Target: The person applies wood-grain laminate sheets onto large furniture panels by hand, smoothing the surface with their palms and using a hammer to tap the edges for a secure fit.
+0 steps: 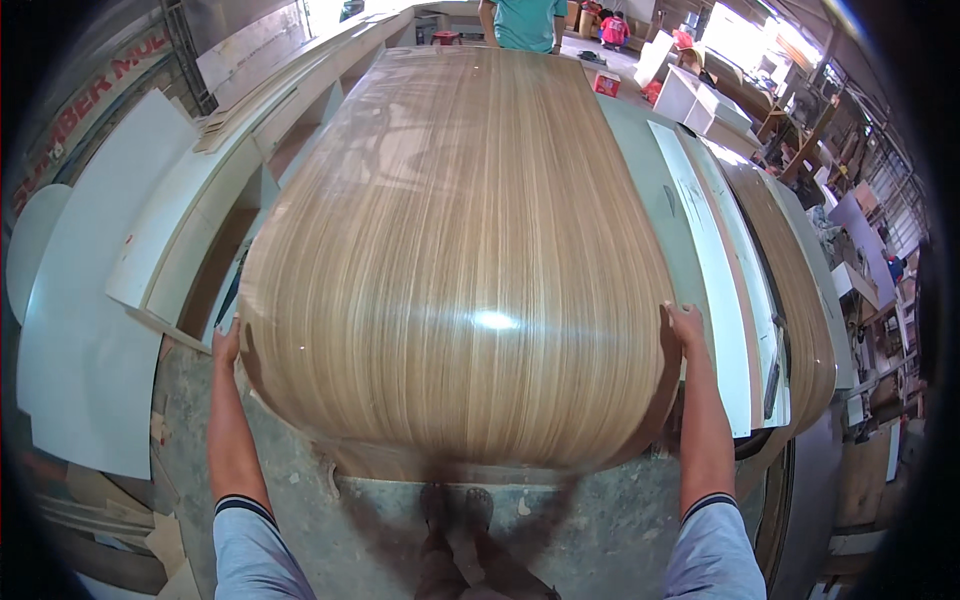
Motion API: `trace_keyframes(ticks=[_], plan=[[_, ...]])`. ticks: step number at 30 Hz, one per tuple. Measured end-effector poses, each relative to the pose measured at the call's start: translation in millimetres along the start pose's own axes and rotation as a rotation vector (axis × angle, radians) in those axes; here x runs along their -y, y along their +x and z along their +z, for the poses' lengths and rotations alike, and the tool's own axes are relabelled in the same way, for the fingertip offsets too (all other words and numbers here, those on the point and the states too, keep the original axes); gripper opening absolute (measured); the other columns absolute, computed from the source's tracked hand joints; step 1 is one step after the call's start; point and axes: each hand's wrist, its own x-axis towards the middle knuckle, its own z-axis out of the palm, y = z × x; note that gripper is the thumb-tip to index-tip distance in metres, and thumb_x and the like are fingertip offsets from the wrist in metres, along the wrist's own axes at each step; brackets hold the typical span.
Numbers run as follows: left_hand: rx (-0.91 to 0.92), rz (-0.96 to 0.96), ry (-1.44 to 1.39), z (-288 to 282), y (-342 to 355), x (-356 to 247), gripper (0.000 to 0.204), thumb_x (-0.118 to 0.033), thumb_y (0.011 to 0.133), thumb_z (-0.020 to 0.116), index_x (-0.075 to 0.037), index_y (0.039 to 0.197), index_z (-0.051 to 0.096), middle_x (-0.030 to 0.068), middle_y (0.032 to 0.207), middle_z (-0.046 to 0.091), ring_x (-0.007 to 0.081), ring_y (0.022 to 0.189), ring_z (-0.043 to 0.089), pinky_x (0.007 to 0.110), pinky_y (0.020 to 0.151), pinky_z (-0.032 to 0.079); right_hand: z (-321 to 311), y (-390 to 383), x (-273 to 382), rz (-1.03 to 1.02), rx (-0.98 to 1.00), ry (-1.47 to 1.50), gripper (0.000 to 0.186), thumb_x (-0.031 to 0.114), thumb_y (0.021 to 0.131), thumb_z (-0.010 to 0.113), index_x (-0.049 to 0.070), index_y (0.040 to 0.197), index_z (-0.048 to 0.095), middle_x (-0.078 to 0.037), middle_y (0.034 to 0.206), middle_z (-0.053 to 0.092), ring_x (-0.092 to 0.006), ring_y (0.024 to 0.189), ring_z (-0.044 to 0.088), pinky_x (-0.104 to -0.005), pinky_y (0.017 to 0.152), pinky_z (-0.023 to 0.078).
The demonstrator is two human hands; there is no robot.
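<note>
A large, glossy wood-grain panel (460,250) with rounded near corners lies flat in front of me, above my feet. My left hand (227,336) grips its left edge, near the rounded corner. On the opposite edge my right hand (686,322) has its fingers wrapped round the side. A person in a teal top (523,22) stands at the far end of the panel; their hands are not clearly visible.
Pale cabinet frames (170,270) and a leaning white board (80,300) are at left. Stacked white strips (725,320) and another wood-grain panel (810,320) lie at right. Concrete floor (530,540) shows below. A person in red (614,32) crouches farther back.
</note>
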Motion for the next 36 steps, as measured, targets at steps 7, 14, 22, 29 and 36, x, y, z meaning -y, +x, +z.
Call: trace_keyframes(ticks=[7, 14, 22, 29, 36], plan=[[0.189, 0.045, -0.271, 23, 17, -27, 0.076, -0.062, 0.088, 0.055, 0.004, 0.126, 0.06, 0.0237, 0.124, 0.061, 0.0303, 0.111, 0.059, 0.043, 0.094, 0.044, -10, 16, -20, 0.135, 0.19, 0.619, 0.029, 0.031, 0.09, 0.067, 0.002, 0.092, 0.065, -0.007, 0.089, 0.065, -0.0179, 0.083, 0.06, -0.036, 0.072, 0.048], [0.337, -0.086, -0.136, -12, 16, 0, 0.083, -0.07, 0.085, 0.054, 0.003, 0.124, 0.061, 0.02, 0.11, 0.064, 0.0297, 0.101, 0.061, 0.045, 0.085, 0.047, -67, -44, 3, 0.0, 0.167, 0.725, 0.024, 0.028, 0.093, 0.064, 0.009, 0.079, 0.057, -0.001, 0.079, 0.057, -0.0129, 0.07, 0.052, -0.0326, 0.066, 0.044], [0.458, -0.265, -0.143, -100, -8, 9, 0.082, -0.074, 0.09, 0.041, -0.002, 0.117, 0.07, 0.0146, 0.098, 0.07, 0.0255, 0.085, 0.065, 0.038, 0.072, 0.05, -136, -109, -22, 0.039, 0.161, 0.848, 0.032, 0.038, 0.096, 0.06, 0.007, 0.105, 0.063, -0.004, 0.099, 0.062, -0.0161, 0.095, 0.057, -0.0331, 0.086, 0.044], [0.542, -0.165, -0.451, -193, -105, -1, 0.085, -0.076, 0.09, 0.037, -0.005, 0.133, 0.057, 0.0151, 0.12, 0.064, 0.0246, 0.11, 0.06, 0.041, 0.096, 0.045, -209, -155, -99, 0.141, 0.259, 1.198, 0.055, 0.041, 0.093, 0.06, 0.0, 0.129, 0.055, -0.011, 0.119, 0.065, -0.0238, 0.108, 0.062, -0.037, 0.094, 0.048], [0.735, 0.09, -0.777, -292, -115, -99, 0.089, -0.074, 0.089, 0.047, 0.003, 0.132, 0.054, 0.014, 0.127, 0.06, 0.0232, 0.116, 0.056, 0.039, 0.101, 0.042, -319, -147, -46, 0.013, 0.348, 0.89, 0.049, 0.04, 0.092, 0.061, -0.001, 0.118, 0.062, -0.013, 0.113, 0.068, -0.0209, 0.096, 0.067, -0.0345, 0.089, 0.05]])
